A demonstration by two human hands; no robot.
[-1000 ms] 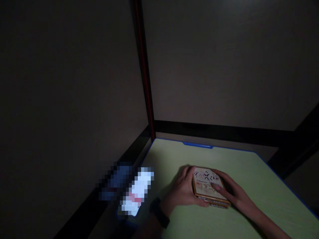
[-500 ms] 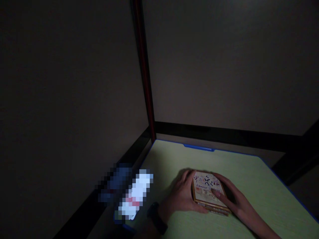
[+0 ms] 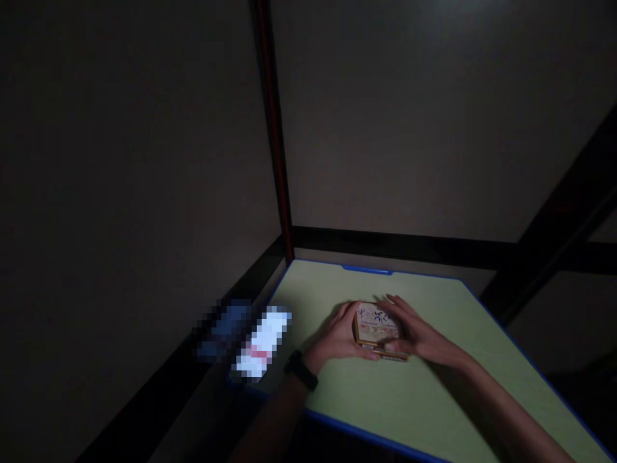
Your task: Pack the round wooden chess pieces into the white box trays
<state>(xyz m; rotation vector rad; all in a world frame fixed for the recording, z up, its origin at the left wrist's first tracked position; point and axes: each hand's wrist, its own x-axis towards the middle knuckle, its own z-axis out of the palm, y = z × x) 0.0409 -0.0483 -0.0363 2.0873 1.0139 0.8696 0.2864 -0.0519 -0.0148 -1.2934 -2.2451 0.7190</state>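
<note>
A small square box [image 3: 373, 329] with a pale printed lid, dark brush-style characters and brown edges lies on the green tabletop [image 3: 347, 392]. My left hand [image 3: 340, 334] is wrapped round its left side, thumb along the front edge and fingers behind. A dark band [image 3: 301, 371] circles my left wrist. From the right, my right hand [image 3: 417, 328] grips the box, its thumb over the front right part of the lid. Its fingers reach over the far right corner, some of them raised, and they hide that part of the box.
A bright, pixelated phone-like thing [image 3: 264, 344] lies at the table's left edge. The table has a blue rim [image 3: 371, 445] and a blue handle [image 3: 369, 270] at its far side. Dark walls [image 3: 409, 128] meet in a corner behind, and a dark slanted beam [image 3: 554, 225] stands right.
The view has shifted, so more of the table's front edge shows. My right hand has moved further over the lid, its fingers lifting at the far corner. My left hand keeps its hold.
</note>
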